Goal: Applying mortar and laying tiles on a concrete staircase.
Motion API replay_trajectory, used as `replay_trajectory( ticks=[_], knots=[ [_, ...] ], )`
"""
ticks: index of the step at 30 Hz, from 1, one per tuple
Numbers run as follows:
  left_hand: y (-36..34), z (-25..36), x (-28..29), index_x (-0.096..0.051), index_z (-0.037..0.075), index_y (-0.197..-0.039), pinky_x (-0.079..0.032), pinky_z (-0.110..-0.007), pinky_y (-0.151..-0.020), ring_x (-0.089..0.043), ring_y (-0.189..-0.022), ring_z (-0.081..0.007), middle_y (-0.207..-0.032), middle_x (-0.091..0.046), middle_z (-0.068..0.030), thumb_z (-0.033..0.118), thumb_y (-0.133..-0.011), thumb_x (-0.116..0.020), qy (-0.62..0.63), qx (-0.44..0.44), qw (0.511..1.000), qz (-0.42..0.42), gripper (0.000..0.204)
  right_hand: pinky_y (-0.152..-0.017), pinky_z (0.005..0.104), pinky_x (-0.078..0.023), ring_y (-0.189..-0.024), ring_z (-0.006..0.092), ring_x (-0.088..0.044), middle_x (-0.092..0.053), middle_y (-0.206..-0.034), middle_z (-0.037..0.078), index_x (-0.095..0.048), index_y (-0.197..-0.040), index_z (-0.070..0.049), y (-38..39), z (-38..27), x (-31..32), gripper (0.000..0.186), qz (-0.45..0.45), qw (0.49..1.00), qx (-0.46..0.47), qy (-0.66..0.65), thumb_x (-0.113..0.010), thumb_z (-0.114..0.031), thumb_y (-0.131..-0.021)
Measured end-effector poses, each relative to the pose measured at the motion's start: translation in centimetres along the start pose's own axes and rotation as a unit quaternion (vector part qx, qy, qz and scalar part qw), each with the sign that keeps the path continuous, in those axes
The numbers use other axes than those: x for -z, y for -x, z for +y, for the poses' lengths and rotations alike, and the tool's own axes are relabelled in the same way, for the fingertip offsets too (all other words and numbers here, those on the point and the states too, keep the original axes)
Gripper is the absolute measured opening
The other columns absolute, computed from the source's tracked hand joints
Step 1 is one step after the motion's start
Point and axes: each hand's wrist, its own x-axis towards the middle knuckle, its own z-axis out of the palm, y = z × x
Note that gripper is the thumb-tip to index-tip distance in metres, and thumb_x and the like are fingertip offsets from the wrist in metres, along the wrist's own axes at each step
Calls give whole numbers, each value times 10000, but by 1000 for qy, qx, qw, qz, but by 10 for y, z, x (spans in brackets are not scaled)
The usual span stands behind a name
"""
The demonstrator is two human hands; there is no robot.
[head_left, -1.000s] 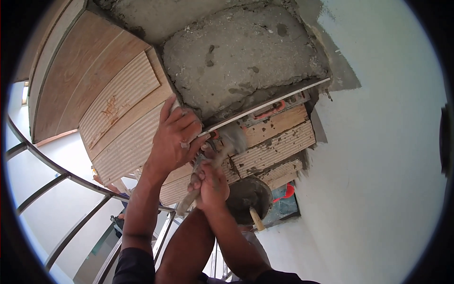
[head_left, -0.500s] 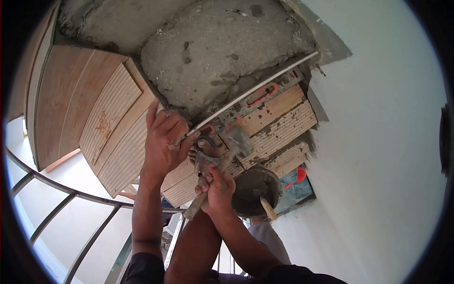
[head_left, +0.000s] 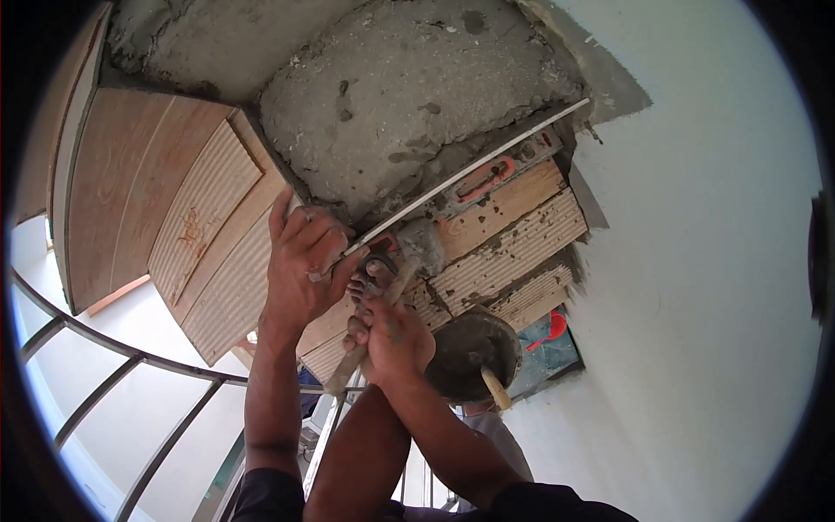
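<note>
My right hand is wrapped round the handle of a mortar-smeared mallet. The mallet's head lies over the near end of a grey spirit level with reddish grip openings; whether it touches cannot be told. My left hand rests at the inner corner of the steps, fingers apart and bent. Its thumb reaches the near end of a thin white edge strip. The level lies along this strip on a wood-look tiled tread. My bare foot shows partly behind the mallet handle.
Rough wet mortar covers the step beyond the strip. A dark mortar bucket with a wooden handle in it stands near my right knee, beside a red object. Tiled winder steps and a metal railing curve left; a white wall rises right.
My right hand has shifted a little left, and the mallet's head has moved left and slightly away, over the level's near end. My left hand has stayed nearly in place.
</note>
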Motion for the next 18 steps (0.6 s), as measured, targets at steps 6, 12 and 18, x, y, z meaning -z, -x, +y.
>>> replay_trajectory(
  ticks=[6,12,18],
  knots=[
    [0,-1,1,-645,69,-782,-304,-583,-1237,-654,-1004,-293,-889,-678,-64,167,-740,-888,4,4,1000,-4,265,-496,311,-432,-530,84,-450,-455,-747,-54,-590,-1114,-193,-1,-18,9,109,14,999,-38,-3,-643,-211,-1021],
    [2,-2,2,-692,77,-820,-301,-576,-1250,-656,-1023,-271,-914,-683,-59,204,-730,-894,4,9,1000,8,255,-466,283,-439,-508,83,-449,-450,-726,-39,-579,-1089,-157,16,-39,43,118,80,991,66,80,-647,-223,-1018],
    [5,-5,3,-739,71,-921,-303,-584,-1263,-640,-1048,-272,-987,-701,-63,190,-748,-871,17,13,1000,-11,248,-443,295,-471,-519,102,-487,-480,-773,-2,-539,-1077,-93,-21,-70,107,116,151,937,233,213,-611,-160,-1015]
  ],
)
